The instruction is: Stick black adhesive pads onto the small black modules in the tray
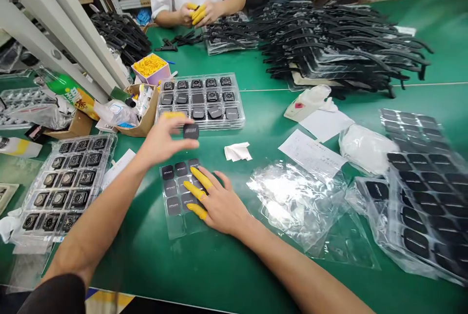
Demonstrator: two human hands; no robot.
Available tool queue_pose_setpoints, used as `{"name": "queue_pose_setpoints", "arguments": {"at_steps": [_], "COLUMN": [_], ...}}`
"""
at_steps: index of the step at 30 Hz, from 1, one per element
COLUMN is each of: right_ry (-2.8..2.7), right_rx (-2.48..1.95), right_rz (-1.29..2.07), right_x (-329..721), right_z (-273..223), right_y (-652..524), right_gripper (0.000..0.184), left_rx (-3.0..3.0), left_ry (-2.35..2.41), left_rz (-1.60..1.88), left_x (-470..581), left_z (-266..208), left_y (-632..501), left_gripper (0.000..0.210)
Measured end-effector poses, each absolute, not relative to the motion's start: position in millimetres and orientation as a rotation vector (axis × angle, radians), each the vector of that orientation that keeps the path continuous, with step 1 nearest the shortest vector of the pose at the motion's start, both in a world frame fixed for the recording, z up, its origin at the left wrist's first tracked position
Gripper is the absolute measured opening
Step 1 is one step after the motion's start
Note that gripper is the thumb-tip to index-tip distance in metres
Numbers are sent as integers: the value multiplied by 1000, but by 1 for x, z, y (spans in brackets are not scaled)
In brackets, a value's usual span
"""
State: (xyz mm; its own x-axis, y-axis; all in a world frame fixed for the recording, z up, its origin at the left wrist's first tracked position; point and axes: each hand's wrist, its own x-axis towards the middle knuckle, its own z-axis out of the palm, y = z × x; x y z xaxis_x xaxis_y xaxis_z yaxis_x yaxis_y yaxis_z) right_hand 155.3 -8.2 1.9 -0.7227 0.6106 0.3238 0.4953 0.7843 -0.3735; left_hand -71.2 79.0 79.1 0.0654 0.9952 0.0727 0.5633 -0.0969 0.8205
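My left hand (168, 134) pinches a small black smartwatch case (190, 131) between thumb and fingers. White lettering shows on its dark face. The case is above the table, near the front edge of a clear tray (239, 115) of watch cases. My right hand (223, 202), with yellow finger cots on several fingers, lies spread over a clear sheet of black square stickers (173, 205). Its fingertips touch the sheet and cover part of the right-hand stickers. The sheet's lowest part is bare film.
Another tray of watches (58, 199) stands at left, beside a cardboard box (148, 115). A crumpled tissue (237, 152), clear plastic film (303, 202) and more sticker sheets (417, 206) lie rightward. Across the table, a person's hands (199, 14) work near piled black straps (329, 41).
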Motion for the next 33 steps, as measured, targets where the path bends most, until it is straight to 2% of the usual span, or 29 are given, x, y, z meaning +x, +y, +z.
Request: {"name": "queue_pose_setpoints", "arguments": {"at_steps": [4, 7, 11, 15, 19, 24, 26, 29, 33], "right_ry": [-2536, -2545, -2573, -2559, -2477, -1818, -1787, -2024, -2196], "right_rx": [-922, -905, -875, -863, -862, -1004, -960, -709, -557], "right_rz": [365, 314, 291, 356, 419, 386, 419, 579, 821], "right_x": [153, 155, 157, 156, 155, 178, 193, 207, 199], "right_z": [1, -2, -4, -3, -2, 9, 17, 27, 36], "right_y": [-9, -7, -4, -4, -4, 4, 10, 13, 1], "right_gripper": [38, 40, 42, 37, 32, 28, 34, 35, 21], "left_rx": [2059, 2054, 2401, 2532, 2520, 2374, 1920, 1295, 1052], "left_ry": [1954, 2023, 1907, 1726, 1679, 1704, 1459, 1193, 1045], "left_rz": [525, 183, 139, -191, -56, 380, 600, 555, 464], "left_x": [-78, -77, -56, -24, -11, -13, -16, -22, -31], "left_z": [84, 81, 80, 84, 90, 82, 76, 65, 53], "left_y": [199, 242, 259, 275, 263, 148, 84, 7, -32], "left_gripper": [59, 73, 50, 37, 25, 38, 31, 33, 35]}}
